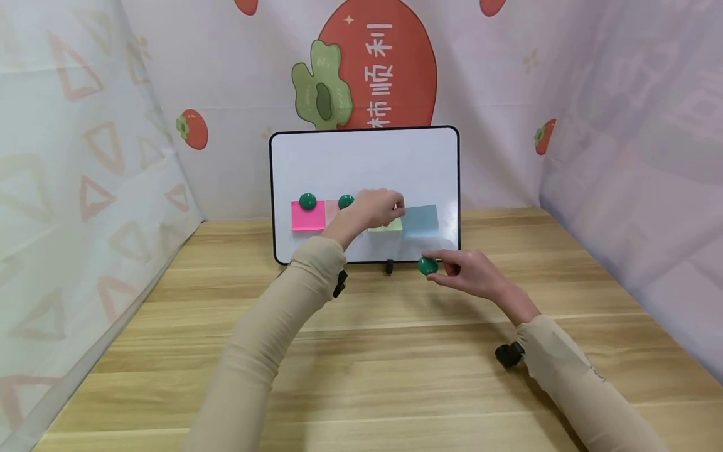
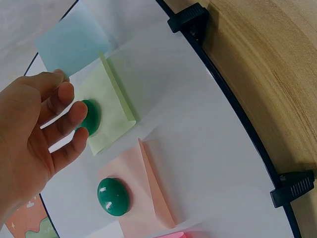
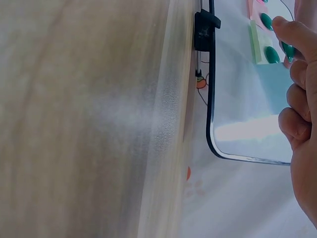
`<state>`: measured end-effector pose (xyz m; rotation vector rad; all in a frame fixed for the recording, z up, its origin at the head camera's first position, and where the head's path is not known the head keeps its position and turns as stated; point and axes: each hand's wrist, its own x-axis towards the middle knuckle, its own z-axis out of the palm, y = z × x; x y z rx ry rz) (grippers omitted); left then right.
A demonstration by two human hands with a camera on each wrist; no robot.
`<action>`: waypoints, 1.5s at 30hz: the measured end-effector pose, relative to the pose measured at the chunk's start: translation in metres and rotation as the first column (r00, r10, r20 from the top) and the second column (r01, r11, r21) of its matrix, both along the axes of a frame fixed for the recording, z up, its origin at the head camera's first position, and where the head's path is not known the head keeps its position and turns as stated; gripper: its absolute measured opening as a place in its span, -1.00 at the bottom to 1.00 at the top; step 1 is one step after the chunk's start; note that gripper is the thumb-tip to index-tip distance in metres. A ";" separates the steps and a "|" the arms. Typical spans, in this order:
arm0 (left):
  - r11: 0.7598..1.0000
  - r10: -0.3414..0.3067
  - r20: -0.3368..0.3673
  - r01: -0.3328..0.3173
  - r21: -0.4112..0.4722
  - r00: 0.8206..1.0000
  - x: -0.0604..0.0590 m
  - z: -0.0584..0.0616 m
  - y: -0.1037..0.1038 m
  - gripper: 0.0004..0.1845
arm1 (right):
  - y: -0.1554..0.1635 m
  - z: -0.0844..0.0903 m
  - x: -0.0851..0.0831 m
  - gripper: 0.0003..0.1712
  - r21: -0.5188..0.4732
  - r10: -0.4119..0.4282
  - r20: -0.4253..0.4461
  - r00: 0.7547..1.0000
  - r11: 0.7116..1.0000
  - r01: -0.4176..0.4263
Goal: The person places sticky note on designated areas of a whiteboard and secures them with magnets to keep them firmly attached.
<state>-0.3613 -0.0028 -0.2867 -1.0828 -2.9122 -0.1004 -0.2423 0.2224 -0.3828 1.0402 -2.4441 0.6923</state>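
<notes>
My left hand [image 1: 380,208] reaches across the whiteboard [image 1: 361,157], thumb and index finger pinching the upper left corner of a blue sticky note [image 1: 420,220]. Its other fingers curl loosely in front of a green magnet [image 2: 92,118] on the pale green sticky note [image 2: 111,106]. Low before the board's lower right, my right hand [image 1: 474,273] pinches another round green magnet [image 1: 428,265] between thumb and index finger. Further left, green magnets sit on the peach note [image 2: 141,186] and at the top of the bright pink note [image 1: 307,221].
The whiteboard stands upright at the back of a wooden table [image 1: 361,376], on black clips [image 1: 389,267]. Behind it hangs a cloth backdrop [image 1: 486,81] with tomato prints, which continues along both sides. A black wrist camera [image 1: 509,355] is strapped below the right sleeve.
</notes>
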 end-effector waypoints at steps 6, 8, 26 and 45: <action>1.000 -0.018 -0.084 0.020 0.021 0.996 -0.006 0.003 0.002 -0.73 | -0.003 0.005 -0.006 -0.49 -0.013 0.016 -0.030 0.999 1.000 -0.016; 0.999 -0.024 -0.107 0.027 0.029 0.994 -0.009 0.002 0.002 -0.72 | -0.004 0.007 -0.008 -0.50 -0.012 0.014 -0.040 0.999 1.000 -0.015; 0.980 -0.009 -0.348 0.078 0.185 0.938 -0.034 -0.027 -0.002 -0.72 | -0.007 0.020 -0.030 -0.48 0.008 -0.082 -0.121 0.989 0.996 0.084; 0.963 0.016 -0.418 0.098 0.250 0.908 -0.042 -0.036 0.005 -0.75 | 0.000 0.042 -0.077 -0.48 0.002 -0.195 -0.226 0.954 0.980 0.201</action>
